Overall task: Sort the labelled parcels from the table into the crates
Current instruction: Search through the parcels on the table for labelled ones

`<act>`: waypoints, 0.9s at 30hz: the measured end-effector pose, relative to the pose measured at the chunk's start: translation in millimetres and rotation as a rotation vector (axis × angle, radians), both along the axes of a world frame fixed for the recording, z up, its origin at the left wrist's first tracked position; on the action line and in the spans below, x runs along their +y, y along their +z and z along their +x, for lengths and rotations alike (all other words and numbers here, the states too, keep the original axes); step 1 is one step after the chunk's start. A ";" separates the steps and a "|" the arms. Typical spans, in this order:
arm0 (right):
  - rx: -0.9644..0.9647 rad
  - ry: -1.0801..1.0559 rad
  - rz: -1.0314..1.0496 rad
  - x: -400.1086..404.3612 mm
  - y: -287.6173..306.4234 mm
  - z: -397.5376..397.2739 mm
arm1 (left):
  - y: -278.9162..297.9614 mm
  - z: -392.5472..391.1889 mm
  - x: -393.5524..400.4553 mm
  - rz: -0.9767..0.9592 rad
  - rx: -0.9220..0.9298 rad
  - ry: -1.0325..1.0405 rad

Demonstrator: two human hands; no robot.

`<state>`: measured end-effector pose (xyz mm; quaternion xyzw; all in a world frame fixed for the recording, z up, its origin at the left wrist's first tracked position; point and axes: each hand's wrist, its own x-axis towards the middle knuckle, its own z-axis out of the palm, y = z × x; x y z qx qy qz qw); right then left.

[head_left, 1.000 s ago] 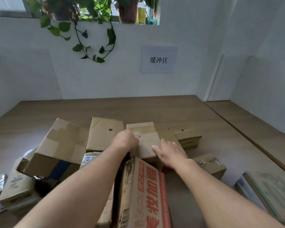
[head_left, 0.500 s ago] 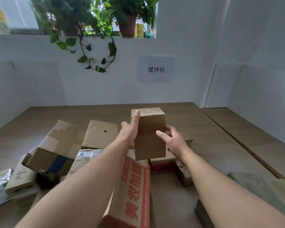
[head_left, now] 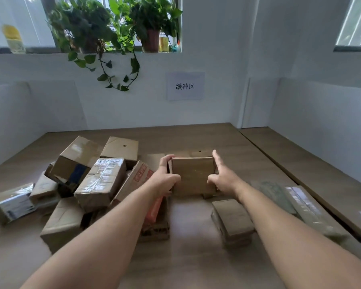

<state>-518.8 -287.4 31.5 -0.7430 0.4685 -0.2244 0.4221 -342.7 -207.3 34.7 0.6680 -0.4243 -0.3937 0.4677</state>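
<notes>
A small brown cardboard parcel [head_left: 193, 174] is held up above the wooden table [head_left: 227, 142], a plain face turned toward me. My left hand [head_left: 165, 180] grips its left edge and my right hand [head_left: 222, 178] grips its right edge, index finger raised. No label shows on the side facing me. A heap of brown parcels [head_left: 81, 174] lies on the table to the left, among them a taped one [head_left: 101, 182] and one with red print [head_left: 146, 184]. No crate is in view.
A flat brown parcel [head_left: 231, 220] lies near my right forearm. Long greenish packages [head_left: 296, 207] rest along the table's right side. White walls close in the table at back and sides, with a paper sign [head_left: 184, 86] and hanging plants [head_left: 113, 38] above.
Both hands took the small parcel out of the heap, lifted it and turned it from upright to lying wide. My view has tilted up and pulled back.
</notes>
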 end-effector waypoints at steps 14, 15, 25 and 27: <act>0.100 0.076 0.071 98.5 -80.6 -52.5 | -89.7 -55.7 105.1 0.175 -0.097 -0.048; 0.091 0.081 0.079 106.8 -85.2 -56.1 | -95.2 -56.1 112.8 0.167 -0.093 -0.068; 0.129 0.105 0.106 204.3 -128.4 -52.7 | -146.5 -38.6 215.4 0.139 -0.039 -0.111; 0.164 0.115 0.095 229.1 -130.1 -45.0 | -152.6 -32.1 242.1 0.136 -0.038 -0.103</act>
